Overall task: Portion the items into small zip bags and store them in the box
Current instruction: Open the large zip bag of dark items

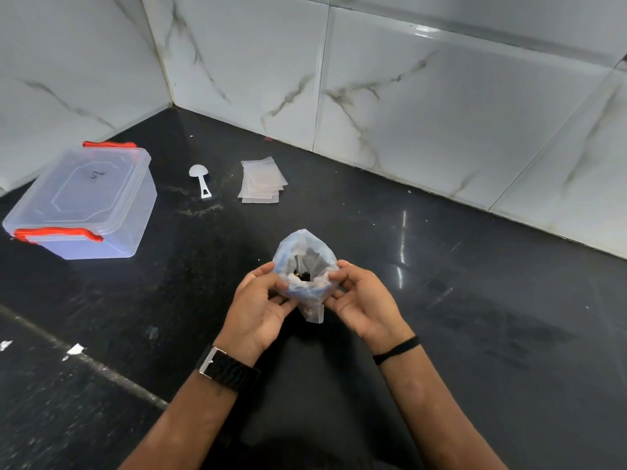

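Observation:
A cloudy plastic bag with a bluish tint is held up over the black counter, its mouth spread wide. Small dark items lie inside it. My left hand pinches the bag's left rim and my right hand pinches its right rim. A stack of small empty zip bags lies farther back on the counter. The clear storage box with red latches stands at the left, its lid closed. A white plastic scoop lies between the box and the zip bags.
The black stone counter meets white marble-look wall tiles at the back and left, forming a corner. Some pale specks and scraps lie near the counter's front left seam.

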